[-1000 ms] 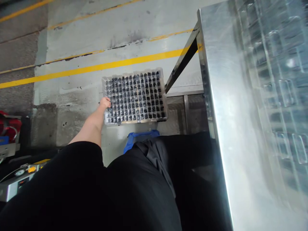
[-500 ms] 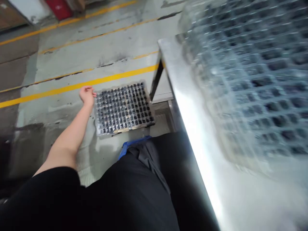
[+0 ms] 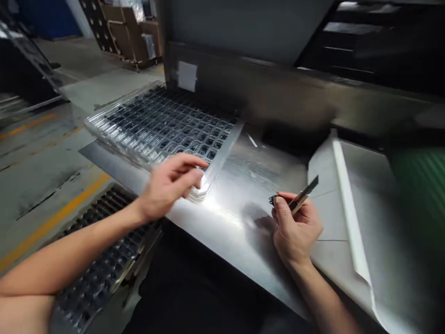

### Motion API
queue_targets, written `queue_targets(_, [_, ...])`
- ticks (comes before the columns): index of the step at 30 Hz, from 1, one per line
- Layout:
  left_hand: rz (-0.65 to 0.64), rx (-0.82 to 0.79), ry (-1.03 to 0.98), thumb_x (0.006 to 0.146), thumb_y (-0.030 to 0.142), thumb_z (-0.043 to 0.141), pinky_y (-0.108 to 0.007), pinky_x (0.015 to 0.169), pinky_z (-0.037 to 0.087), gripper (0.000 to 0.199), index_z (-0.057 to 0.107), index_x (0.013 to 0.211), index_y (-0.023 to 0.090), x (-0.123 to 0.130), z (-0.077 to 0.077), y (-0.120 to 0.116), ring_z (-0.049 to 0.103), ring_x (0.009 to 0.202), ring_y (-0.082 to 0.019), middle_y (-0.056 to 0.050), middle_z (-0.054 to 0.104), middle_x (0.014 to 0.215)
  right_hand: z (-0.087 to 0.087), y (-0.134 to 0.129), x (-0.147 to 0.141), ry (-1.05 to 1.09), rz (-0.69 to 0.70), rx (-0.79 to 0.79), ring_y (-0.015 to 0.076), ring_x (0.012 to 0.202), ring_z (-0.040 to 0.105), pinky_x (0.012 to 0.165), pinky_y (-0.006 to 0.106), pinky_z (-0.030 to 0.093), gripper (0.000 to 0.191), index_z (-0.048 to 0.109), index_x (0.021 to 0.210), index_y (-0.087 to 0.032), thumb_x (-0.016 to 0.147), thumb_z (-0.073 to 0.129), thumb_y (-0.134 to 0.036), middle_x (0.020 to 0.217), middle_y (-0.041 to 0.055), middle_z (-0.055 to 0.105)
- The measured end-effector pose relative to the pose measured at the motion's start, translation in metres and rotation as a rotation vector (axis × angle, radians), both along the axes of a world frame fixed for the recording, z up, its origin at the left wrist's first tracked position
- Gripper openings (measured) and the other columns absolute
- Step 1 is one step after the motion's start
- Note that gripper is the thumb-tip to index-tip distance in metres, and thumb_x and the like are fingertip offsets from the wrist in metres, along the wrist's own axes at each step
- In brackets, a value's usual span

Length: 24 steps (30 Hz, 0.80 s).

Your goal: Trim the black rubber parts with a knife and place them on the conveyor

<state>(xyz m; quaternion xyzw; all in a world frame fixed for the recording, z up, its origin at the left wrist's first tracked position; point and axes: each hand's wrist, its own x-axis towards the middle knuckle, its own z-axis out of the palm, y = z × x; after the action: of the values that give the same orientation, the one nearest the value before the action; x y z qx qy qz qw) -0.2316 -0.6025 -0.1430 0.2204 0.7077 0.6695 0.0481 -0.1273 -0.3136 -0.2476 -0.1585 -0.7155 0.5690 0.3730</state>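
Note:
My right hand [image 3: 295,227] is closed above the metal tabletop. It grips a slim utility knife [image 3: 306,192] with its dark blade angled up and to the right. Between thumb and forefinger it also pinches a small black part [image 3: 273,200]. My left hand [image 3: 174,185], slightly blurred, hovers at the near right corner of a stack of clear plastic trays [image 3: 167,125]. Its thumb and forefinger are apart and I see nothing between them. Small black pieces fill the pockets of the top tray.
The metal table [image 3: 225,222] reaches under the tray stack. A white sheet with a raised edge [image 3: 347,204] lies at the right, beside a green ribbed surface [image 3: 420,190]. Lower left, another filled tray [image 3: 100,273] sits below table height. A dark panel [image 3: 236,28] stands behind.
The view has swung from the floor up to the tabletop. My left hand has left the lower tray's side and come over the table. My right hand, with the knife, is now in sight.

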Motion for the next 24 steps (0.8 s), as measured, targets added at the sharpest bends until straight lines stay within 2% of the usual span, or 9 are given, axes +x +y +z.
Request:
queue_targets(2, [-0.267, 0.025, -0.316, 0.092, 0.073, 0.08, -0.025, 0.042, 0.039, 0.053, 0.076, 0.113, 0.024, -0.002, -0.016, 0.054, 0.055, 0.049, -0.012, -0.004, 0.072, 0.079, 0.005, -0.001, 0.004, 0.034, 0.002, 0.071, 0.0167, 0.071, 0.062, 0.062, 0.03, 0.048, 0.034, 0.079, 0.108, -0.021, 0.096, 0.087, -0.051, 0.089, 0.0035, 0.07])
queue_targets(4, [-0.426, 0.013, -0.54, 0.085, 0.086, 0.077, -0.023, 0.039, 0.036, 0.07, 0.072, 0.115, 0.022, -0.003, -0.034, 0.096, 0.055, 0.047, -0.012, -0.004, 0.071, 0.081, 0.012, -0.002, 0.007, 0.085, 0.04, 0.153, 0.019, 0.077, 0.066, 0.068, 0.032, 0.052, 0.024, 0.081, 0.106, -0.023, 0.099, 0.085, -0.046, 0.093, 0.0046, 0.073])
queue_targets(6, [-0.529, 0.015, -0.642, 0.084, 0.09, 0.075, -0.022, 0.038, 0.035, 0.075, 0.069, 0.116, 0.022, -0.002, -0.048, 0.128, 0.056, 0.047, -0.012, -0.003, 0.07, 0.081, 0.018, -0.002, 0.007, 0.112, 0.116, 0.244, 0.0205, 0.08, 0.069, 0.071, 0.034, 0.054, 0.016, 0.082, 0.11, -0.025, 0.102, 0.082, -0.039, 0.094, 0.0049, 0.075])
queue_targets(9, [-0.597, 0.084, -0.647, 0.086, 0.084, 0.078, -0.02, 0.038, 0.033, 0.067, 0.068, 0.101, 0.02, 0.002, -0.062, 0.155, 0.055, 0.048, -0.011, -0.002, 0.065, 0.075, 0.024, 0.0, 0.006, 0.104, 0.189, 0.297, 0.0206, 0.081, 0.071, 0.074, 0.035, 0.056, 0.013, 0.083, 0.115, -0.027, 0.103, 0.081, -0.028, 0.095, 0.0038, 0.076])
queue_targets(13, [-0.567, 0.186, -0.698, 0.083, 0.074, 0.088, -0.019, 0.038, 0.033, 0.06, 0.067, 0.097, 0.02, 0.003, -0.072, 0.166, 0.053, 0.047, -0.01, -0.001, 0.064, 0.071, 0.023, 0.004, 0.003, 0.054, 0.206, 0.231, 0.0204, 0.084, 0.073, 0.081, 0.035, 0.059, 0.01, 0.084, 0.111, -0.027, 0.101, 0.084, -0.027, 0.097, 0.0033, 0.076])
queue_targets(16, [-0.537, 0.221, -0.768, 0.079, 0.07, 0.094, -0.02, 0.041, 0.04, 0.059, 0.069, 0.1, 0.021, 0.001, -0.076, 0.164, 0.057, 0.049, -0.012, 0.001, 0.064, 0.069, 0.019, 0.006, 0.002, 0.006, 0.244, 0.144, 0.0201, 0.083, 0.074, 0.081, 0.036, 0.06, 0.013, 0.085, 0.115, -0.027, 0.102, 0.083, -0.029, 0.099, 0.0038, 0.076])
queue_targets(19, [-0.52, 0.244, -0.788, 0.074, 0.063, 0.101, -0.021, 0.045, 0.044, 0.056, 0.074, 0.101, 0.021, -0.002, -0.076, 0.159, 0.059, 0.052, -0.013, 0.0, 0.063, 0.068, 0.016, 0.007, 0.0, -0.042, 0.26, 0.108, 0.0214, 0.09, 0.074, 0.084, 0.036, 0.059, 0.021, 0.086, 0.123, -0.028, 0.103, 0.082, -0.032, 0.103, 0.0046, 0.077])
queue_targets(24, [-0.476, 0.255, -0.828, 0.076, 0.054, 0.1, -0.021, 0.044, 0.036, 0.043, 0.081, 0.096, 0.021, -0.008, -0.075, 0.157, 0.052, 0.052, -0.01, -0.001, 0.062, 0.072, 0.015, 0.006, -0.002, -0.106, 0.284, 0.047, 0.0212, 0.089, 0.072, 0.078, 0.034, 0.056, 0.022, 0.086, 0.123, -0.027, 0.105, 0.079, -0.04, 0.101, 0.0047, 0.077])
